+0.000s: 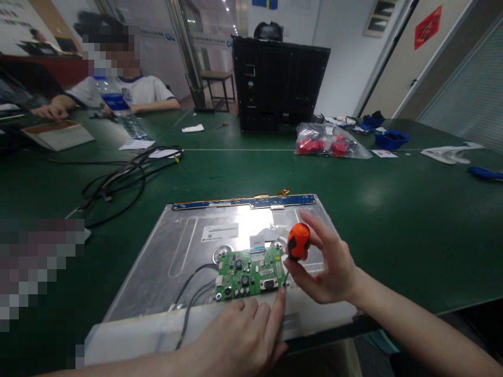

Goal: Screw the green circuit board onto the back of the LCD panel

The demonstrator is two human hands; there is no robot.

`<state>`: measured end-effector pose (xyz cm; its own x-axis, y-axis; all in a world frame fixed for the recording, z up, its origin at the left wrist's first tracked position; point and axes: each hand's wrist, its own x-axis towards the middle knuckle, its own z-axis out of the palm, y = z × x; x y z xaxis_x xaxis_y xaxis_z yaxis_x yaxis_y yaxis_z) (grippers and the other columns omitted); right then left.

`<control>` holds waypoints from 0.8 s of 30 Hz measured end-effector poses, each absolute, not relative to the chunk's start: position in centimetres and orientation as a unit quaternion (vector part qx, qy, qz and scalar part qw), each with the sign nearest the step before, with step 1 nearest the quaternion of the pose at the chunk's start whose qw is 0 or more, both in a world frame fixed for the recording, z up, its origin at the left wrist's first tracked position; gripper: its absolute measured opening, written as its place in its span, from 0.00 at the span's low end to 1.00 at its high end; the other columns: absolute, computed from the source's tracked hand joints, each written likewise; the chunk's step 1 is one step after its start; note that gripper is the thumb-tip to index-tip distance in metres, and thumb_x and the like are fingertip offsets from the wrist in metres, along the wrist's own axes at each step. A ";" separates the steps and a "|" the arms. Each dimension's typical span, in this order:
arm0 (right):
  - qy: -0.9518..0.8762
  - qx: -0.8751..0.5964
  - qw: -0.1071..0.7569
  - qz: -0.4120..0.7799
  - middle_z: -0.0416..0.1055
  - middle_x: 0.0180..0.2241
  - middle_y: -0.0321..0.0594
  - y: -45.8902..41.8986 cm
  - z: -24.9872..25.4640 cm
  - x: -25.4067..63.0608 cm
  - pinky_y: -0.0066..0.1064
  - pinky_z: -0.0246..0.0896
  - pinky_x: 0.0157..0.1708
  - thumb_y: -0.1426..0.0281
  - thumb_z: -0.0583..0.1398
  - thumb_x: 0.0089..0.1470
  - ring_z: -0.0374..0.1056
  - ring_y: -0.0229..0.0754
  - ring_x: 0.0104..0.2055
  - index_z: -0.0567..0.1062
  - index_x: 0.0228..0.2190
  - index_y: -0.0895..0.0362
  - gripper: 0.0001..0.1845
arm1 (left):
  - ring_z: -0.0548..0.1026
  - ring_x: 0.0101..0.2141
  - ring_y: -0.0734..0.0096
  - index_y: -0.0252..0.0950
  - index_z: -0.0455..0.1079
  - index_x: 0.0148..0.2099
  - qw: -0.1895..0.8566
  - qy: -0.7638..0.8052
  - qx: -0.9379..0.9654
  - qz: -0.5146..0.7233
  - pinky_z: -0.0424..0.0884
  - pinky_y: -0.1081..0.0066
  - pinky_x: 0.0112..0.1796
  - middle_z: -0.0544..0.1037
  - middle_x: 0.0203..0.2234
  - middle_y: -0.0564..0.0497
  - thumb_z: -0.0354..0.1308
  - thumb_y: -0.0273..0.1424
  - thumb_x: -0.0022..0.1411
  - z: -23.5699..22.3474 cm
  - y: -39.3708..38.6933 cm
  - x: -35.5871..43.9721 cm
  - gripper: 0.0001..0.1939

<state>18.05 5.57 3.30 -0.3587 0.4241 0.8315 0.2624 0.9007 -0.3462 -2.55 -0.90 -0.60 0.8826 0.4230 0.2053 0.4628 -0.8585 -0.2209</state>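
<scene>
A silver metal monitor back panel [176,262] lies flat on the green table in front of me. A green circuit board [249,272] sits on its near middle, with thin grey wires [192,298] running off its left side. My right hand [330,267] is closed round an orange-handled screwdriver [298,242], held upright with its tip at the board's right edge. My left hand [243,337] rests on the panel's near edge, its fingers lying flat and one fingertip touching the board's lower right corner by the screwdriver tip.
A black monitor housing [279,84] stands upright at the back. A clear bag of red parts [328,142] lies to its right, blue items [391,139] beyond. Black cables [126,178] coil at left. Another person in a white shirt [126,91] sits at far left.
</scene>
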 end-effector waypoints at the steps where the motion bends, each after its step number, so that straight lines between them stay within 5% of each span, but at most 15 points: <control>1: -0.818 -0.201 0.532 0.089 0.68 0.31 0.36 5.6 3.2 18.0 0.29 0.72 0.22 0.78 0.58 0.57 0.67 0.37 0.24 0.52 0.66 0.62 0.39 | 0.76 0.25 0.63 0.17 0.64 0.60 0.135 -0.231 -0.961 -0.076 0.71 0.67 0.25 0.79 0.29 0.44 0.48 0.34 0.71 -0.6 -0.9 -2.6 0.24; 10: -0.819 -0.210 0.532 0.054 0.73 0.31 0.36 5.9 4.0 17.9 0.27 0.69 0.21 0.66 0.63 0.61 0.65 0.36 0.23 0.57 0.64 0.56 0.34 | 0.77 0.27 0.63 0.19 0.65 0.59 0.121 -0.233 -0.964 -0.046 0.72 0.68 0.26 0.79 0.31 0.43 0.53 0.36 0.69 -0.2 -1.1 -2.6 0.25; 18: -0.816 -0.215 0.526 0.106 0.71 0.30 0.36 5.6 3.2 18.1 0.28 0.69 0.20 0.77 0.59 0.56 0.67 0.37 0.23 0.53 0.66 0.60 0.39 | 0.76 0.26 0.64 0.19 0.65 0.59 0.127 -0.229 -0.965 -0.035 0.73 0.68 0.26 0.79 0.30 0.43 0.52 0.36 0.70 -0.4 -1.1 -2.5 0.25; 24: -0.812 -0.190 0.537 0.130 0.69 0.32 0.37 5.7 3.0 18.0 0.30 0.72 0.22 0.77 0.58 0.56 0.69 0.39 0.26 0.52 0.65 0.60 0.39 | 0.76 0.25 0.63 0.18 0.65 0.59 0.133 -0.226 -0.964 -0.050 0.72 0.67 0.24 0.79 0.30 0.43 0.50 0.35 0.70 -0.4 -1.0 -2.5 0.24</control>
<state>17.97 5.72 2.98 -0.3508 0.4481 0.8222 0.1694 0.8939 -0.4149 -2.52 -1.01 -0.44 0.8933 0.4217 0.1558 0.4481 -0.8630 -0.2332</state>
